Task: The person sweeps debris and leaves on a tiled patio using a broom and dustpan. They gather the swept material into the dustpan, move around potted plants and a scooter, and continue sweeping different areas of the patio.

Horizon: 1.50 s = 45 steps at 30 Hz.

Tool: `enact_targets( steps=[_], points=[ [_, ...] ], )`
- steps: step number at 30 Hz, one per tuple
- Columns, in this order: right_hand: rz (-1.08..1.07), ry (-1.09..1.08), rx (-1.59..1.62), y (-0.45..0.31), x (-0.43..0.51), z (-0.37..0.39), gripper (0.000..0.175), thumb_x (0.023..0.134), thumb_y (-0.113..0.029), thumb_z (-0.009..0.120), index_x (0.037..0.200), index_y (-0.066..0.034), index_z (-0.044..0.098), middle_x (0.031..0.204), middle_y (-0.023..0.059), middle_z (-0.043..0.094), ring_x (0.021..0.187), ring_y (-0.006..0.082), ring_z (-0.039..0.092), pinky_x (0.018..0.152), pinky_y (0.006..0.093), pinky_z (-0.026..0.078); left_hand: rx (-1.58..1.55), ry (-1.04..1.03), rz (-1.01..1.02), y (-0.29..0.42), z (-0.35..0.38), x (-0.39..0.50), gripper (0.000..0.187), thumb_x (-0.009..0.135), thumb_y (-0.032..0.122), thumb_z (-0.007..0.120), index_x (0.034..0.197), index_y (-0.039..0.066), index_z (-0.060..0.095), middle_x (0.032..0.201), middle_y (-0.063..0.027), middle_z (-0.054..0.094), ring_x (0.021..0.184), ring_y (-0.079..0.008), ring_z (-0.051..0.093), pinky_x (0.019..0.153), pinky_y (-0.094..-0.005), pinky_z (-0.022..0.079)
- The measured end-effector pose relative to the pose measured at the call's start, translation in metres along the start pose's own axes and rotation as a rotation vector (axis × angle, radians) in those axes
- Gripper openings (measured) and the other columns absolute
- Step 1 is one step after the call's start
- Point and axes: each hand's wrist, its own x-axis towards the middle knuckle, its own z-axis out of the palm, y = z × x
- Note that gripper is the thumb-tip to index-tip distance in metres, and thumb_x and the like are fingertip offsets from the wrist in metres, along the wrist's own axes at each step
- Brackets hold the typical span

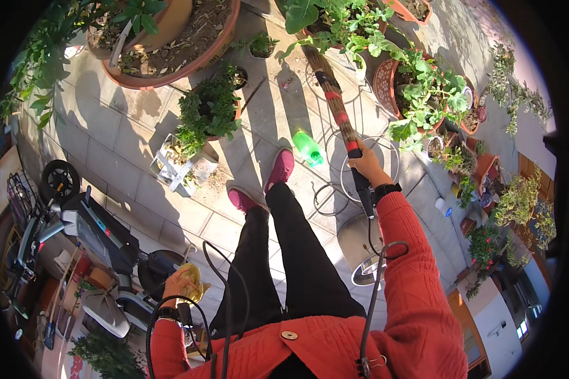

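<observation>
My right hand (364, 163) grips the dark handle of a straw broom (334, 97) bound with red bands. The broom's bristles point away from me, over the paving beside the flowerpots. Low on the left side, my left hand (174, 285) holds a crumpled yellow item (193, 283); its material is hard to tell. A translucent green plastic bottle (308, 148) lies on the paving in front of my shoes. Loops of wire or hose (329, 201) rest on the ground below the broom handle. Close to my right forearm is a shiny metal cylindrical container (360, 241).
A large round planter (170, 80) stands ahead on the left. A leafy potted plant (208, 109) and a white basket (175, 163) are nearer. Several pots, including a patterned one (385, 90), line the right. A scooter (102, 232) is parked at left. Black cables (227, 303) hang before my body.
</observation>
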Motion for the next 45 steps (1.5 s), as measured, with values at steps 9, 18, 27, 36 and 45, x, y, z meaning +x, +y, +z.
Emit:
enact_targets(
  steps=[9,18,27,36,45],
  points=[
    [-0.196,0.055,-0.258,-0.041,-0.035,-0.028,0.083,0.065,-0.016,0.078,0.142,-0.0125,0.047,0.097,0.0238,0.069,0.089,0.0357,0.068,0.078,0.0392,0.052,-0.077,-0.011,-0.077,-0.019,-0.011,-0.013,0.04,0.092,0.009,0.059,0.13,-0.002,0.052,0.083,-0.0142,0.069,0.075,-0.0192,0.068,0.074,-0.0283,0.053],
    [-0.022,-0.217,-0.187,-0.056,-0.049,0.045,0.084,0.065,-0.013,0.074,0.144,-0.0126,0.045,0.096,0.0285,0.066,0.092,0.0398,0.066,0.079,0.0418,0.051,-0.05,-0.043,-0.004,-0.017,-0.021,-0.012,0.046,0.094,0.013,0.059,0.134,-0.005,0.046,0.083,-0.0137,0.069,0.076,-0.0175,0.066,0.077,-0.0267,0.049],
    [-0.064,-0.025,-0.291,-0.095,0.005,0.029,0.084,0.067,-0.017,0.076,0.144,-0.0114,0.043,0.1,0.0269,0.066,0.089,0.0399,0.066,0.077,0.0441,0.052,-0.15,-0.043,0.001,-0.031,-0.02,-0.002,0.042,0.09,0.009,0.059,0.129,-0.006,0.052,0.088,-0.0114,0.069,0.079,-0.0163,0.067,0.076,-0.0246,0.05],
    [-0.151,-0.221,-0.316,-0.058,-0.128,0.088,0.083,0.064,-0.017,0.07,0.143,-0.013,0.045,0.092,0.0275,0.066,0.088,0.0419,0.065,0.079,0.0458,0.051,-0.153,-0.059,0.007,-0.047,-0.028,0.008,0.041,0.093,0.008,0.058,0.131,-0.005,0.05,0.089,-0.0129,0.068,0.078,-0.0181,0.068,0.074,-0.0261,0.052],
    [0.111,-0.015,0.233,-0.074,-0.069,0.149,0.081,0.066,-0.014,0.071,0.141,-0.0002,0.044,0.085,0.0178,0.065,0.075,0.0244,0.063,0.069,0.0331,0.051,-0.075,-0.019,0.011,-0.039,-0.024,0.013,0.048,0.088,0.006,0.059,0.134,-0.004,0.049,0.096,-0.0143,0.069,0.078,-0.0205,0.069,0.078,-0.0274,0.052]
  ],
)
